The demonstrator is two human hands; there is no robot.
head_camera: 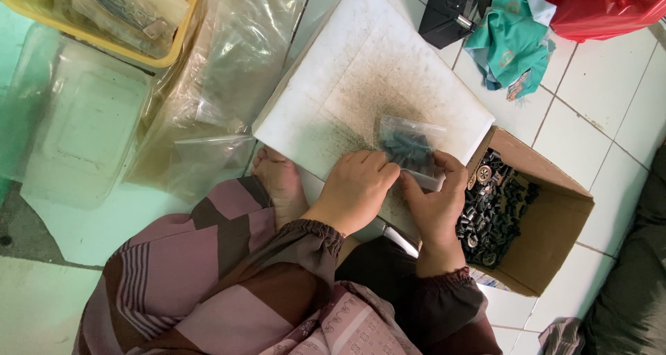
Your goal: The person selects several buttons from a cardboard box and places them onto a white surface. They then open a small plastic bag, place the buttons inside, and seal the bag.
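Head view: my left hand (357,188) and right hand (437,206) both pinch a small clear plastic bag (411,150) of dark parts, limp, slippery, bottom-heavy, best gripped at its top edge.

two hands (395,195), one small bag (409,150), one cardboard box (555,230), one white board (368,77)

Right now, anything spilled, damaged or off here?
The white board is covered in dark speckled grime, densest around the small clear bag of dark parts that both hands hold. Nothing looks spilled beside the cardboard box.
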